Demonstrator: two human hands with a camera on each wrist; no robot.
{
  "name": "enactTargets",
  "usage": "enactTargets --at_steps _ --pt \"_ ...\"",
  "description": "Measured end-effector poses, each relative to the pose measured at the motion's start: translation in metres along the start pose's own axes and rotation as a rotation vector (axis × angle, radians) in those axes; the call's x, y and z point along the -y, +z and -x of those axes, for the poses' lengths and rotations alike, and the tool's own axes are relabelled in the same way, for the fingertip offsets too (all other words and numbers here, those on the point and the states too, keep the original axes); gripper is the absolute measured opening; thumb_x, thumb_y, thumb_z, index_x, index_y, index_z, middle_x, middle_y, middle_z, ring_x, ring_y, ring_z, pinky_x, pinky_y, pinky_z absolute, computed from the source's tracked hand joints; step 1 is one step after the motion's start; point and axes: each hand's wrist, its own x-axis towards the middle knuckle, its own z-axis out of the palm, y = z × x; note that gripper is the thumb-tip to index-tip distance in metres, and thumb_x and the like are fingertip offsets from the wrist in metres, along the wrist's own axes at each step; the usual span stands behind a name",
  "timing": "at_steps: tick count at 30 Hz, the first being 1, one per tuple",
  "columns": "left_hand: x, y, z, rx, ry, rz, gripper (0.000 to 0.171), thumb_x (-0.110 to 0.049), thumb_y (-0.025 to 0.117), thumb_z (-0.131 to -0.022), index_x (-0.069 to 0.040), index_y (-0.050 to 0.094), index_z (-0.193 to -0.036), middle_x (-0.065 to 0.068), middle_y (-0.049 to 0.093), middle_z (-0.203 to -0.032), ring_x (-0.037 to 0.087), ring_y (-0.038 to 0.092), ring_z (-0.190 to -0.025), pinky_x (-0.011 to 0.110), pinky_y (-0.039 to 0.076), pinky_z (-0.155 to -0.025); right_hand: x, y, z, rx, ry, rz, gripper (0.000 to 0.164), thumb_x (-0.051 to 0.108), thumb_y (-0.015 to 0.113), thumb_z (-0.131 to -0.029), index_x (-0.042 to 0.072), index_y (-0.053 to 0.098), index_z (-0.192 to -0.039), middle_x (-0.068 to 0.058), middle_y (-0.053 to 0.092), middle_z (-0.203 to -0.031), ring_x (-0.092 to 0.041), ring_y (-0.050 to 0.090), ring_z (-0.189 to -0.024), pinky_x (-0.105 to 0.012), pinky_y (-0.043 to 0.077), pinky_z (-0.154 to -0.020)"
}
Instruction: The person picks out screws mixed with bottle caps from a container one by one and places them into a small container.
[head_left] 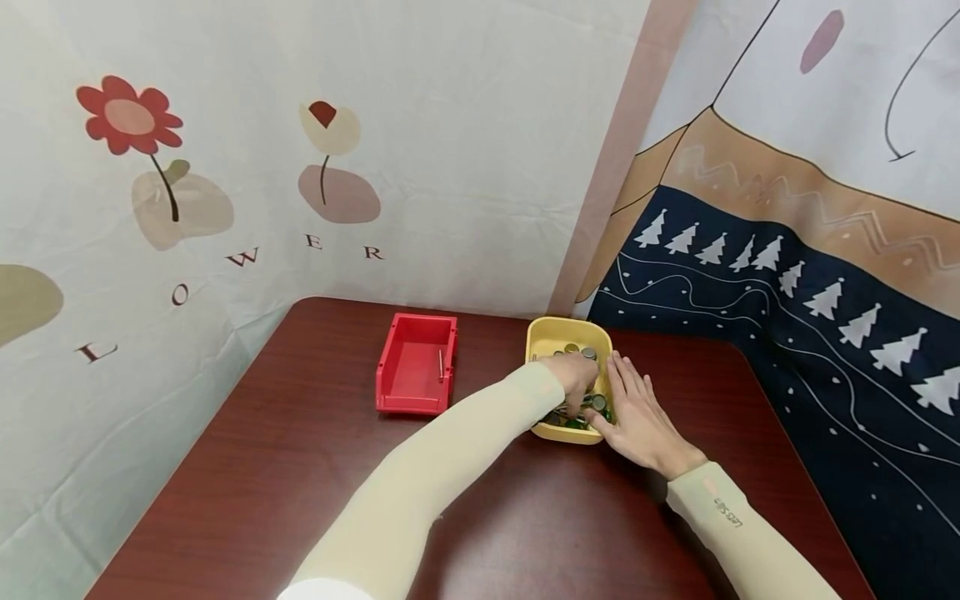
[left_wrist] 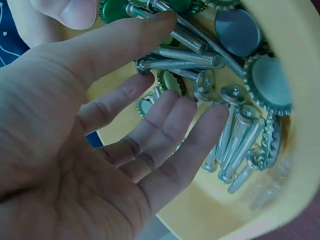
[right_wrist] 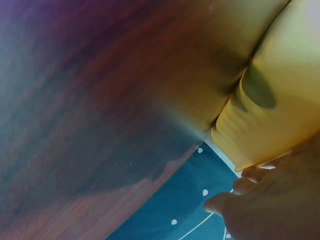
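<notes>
A yellow bin (head_left: 556,332) holds a jumble of metal bolts (left_wrist: 187,57), bottle caps (left_wrist: 270,82) and some clear pieces (left_wrist: 272,187). My left hand (head_left: 574,377) reaches down into it. In the left wrist view its fingers are spread and slightly bent among the bolts, and the thumb lies over some of them; nothing is gripped there. Against the bin's right side rests my right hand (head_left: 639,417), with straight fingers along the rim and the thumb at the near right corner. The right wrist view shows only part of that hand beside the yellow wall.
To the left stands a red bin (head_left: 411,406) with a low front, a single thin bolt (head_left: 441,365) leaning inside its right wall. Both bins are on a dark red-brown table (head_left: 480,533). Printed cloths (head_left: 465,167) hang behind the table and along its right side.
</notes>
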Motion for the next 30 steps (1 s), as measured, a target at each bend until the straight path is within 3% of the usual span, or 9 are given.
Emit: enactTargets --at_steps 4,7,11,14,15,16,22,23,30 --pt "-0.006 0.004 -0.007 0.005 -0.039 -0.034 0.049 -0.020 0.093 -0.099 -0.024 0.076 -0.145 -0.005 0.077 -0.146 0.011 0.069 -0.113 0.029 0.062 -0.096 0.000 -0.001 0.000 0.013 0.011 -0.003 0.106 0.055 0.066 -0.114 -0.003 0.013 -0.185 -0.025 0.008 -0.196 -0.053 0.011 -0.182 -0.082 0.015 -0.141" --pt "-0.008 0.011 -0.019 0.006 -0.050 -0.049 0.059 -0.018 0.093 -0.100 -0.025 0.071 -0.154 -0.004 0.074 -0.156 0.011 0.070 -0.121 0.031 0.064 -0.100 0.001 -0.001 0.001 0.014 0.010 -0.004 0.106 0.054 0.067 -0.113 -0.003 0.013 -0.185 -0.026 0.009 -0.196 -0.054 0.012 -0.181 -0.083 0.016 -0.141" --pt "-0.004 0.029 -0.055 -0.019 -0.056 -0.046 0.060 -0.021 0.095 -0.098 -0.029 0.072 -0.152 -0.004 0.070 -0.162 0.012 0.069 -0.129 0.037 0.065 -0.102 0.001 -0.001 0.001 0.005 0.005 -0.002 0.105 0.053 0.067 -0.114 -0.004 0.014 -0.184 -0.026 0.010 -0.196 -0.055 0.013 -0.181 -0.083 0.016 -0.141" --pt "0.003 0.044 -0.086 -0.041 -0.050 -0.056 0.051 -0.024 0.096 -0.096 -0.029 0.076 -0.142 -0.004 0.073 -0.155 0.013 0.070 -0.124 0.039 0.065 -0.100 0.002 0.000 0.001 -0.008 0.004 -0.004 0.104 0.053 0.066 -0.114 -0.004 0.016 -0.184 -0.027 0.011 -0.195 -0.056 0.014 -0.180 -0.084 0.016 -0.140" --pt "0.005 0.046 -0.090 -0.037 -0.044 -0.065 0.051 -0.025 0.096 -0.096 -0.030 0.075 -0.141 -0.005 0.074 -0.152 0.013 0.070 -0.123 0.039 0.064 -0.100 0.002 0.000 0.001 -0.010 0.004 -0.005 0.104 0.054 0.066 -0.114 -0.004 0.016 -0.184 -0.027 0.011 -0.195 -0.056 0.014 -0.180 -0.084 0.016 -0.140" --pt "0.003 0.045 -0.086 -0.044 -0.060 -0.064 0.053 -0.024 0.096 -0.096 -0.028 0.073 -0.144 -0.003 0.074 -0.152 0.014 0.069 -0.123 0.040 0.064 -0.101 0.002 0.000 0.001 -0.013 0.004 -0.004 0.104 0.055 0.066 -0.114 -0.005 0.017 -0.184 -0.027 0.012 -0.195 -0.056 0.015 -0.180 -0.085 0.016 -0.140" --pt "0.028 0.064 -0.124 -0.058 -0.064 -0.044 0.074 -0.026 0.099 -0.092 -0.031 0.063 -0.157 -0.002 0.069 -0.154 0.015 0.066 -0.127 0.036 0.061 -0.105 0.003 0.001 0.001 0.004 0.018 0.005 0.105 0.056 0.065 -0.113 -0.003 0.015 -0.184 -0.025 0.009 -0.196 -0.054 0.012 -0.181 -0.083 0.015 -0.141" --pt "0.037 0.072 -0.142 -0.059 -0.045 -0.053 0.074 -0.027 0.101 -0.091 -0.033 0.064 -0.155 -0.003 0.069 -0.153 0.015 0.066 -0.126 0.035 0.061 -0.103 0.003 0.001 0.001 0.008 0.020 0.005 0.105 0.056 0.065 -0.113 -0.002 0.015 -0.185 -0.024 0.008 -0.196 -0.054 0.012 -0.181 -0.082 0.015 -0.142" --pt "0.051 0.076 -0.155 -0.061 -0.030 -0.112 0.059 -0.031 0.100 -0.093 -0.032 0.068 -0.142 -0.003 0.071 -0.142 0.013 0.069 -0.115 0.029 0.064 -0.087 0.005 0.002 0.000 -0.003 0.016 0.013 0.102 0.052 0.064 -0.114 -0.003 0.016 -0.184 -0.026 0.011 -0.196 -0.054 0.014 -0.181 -0.083 0.016 -0.141"
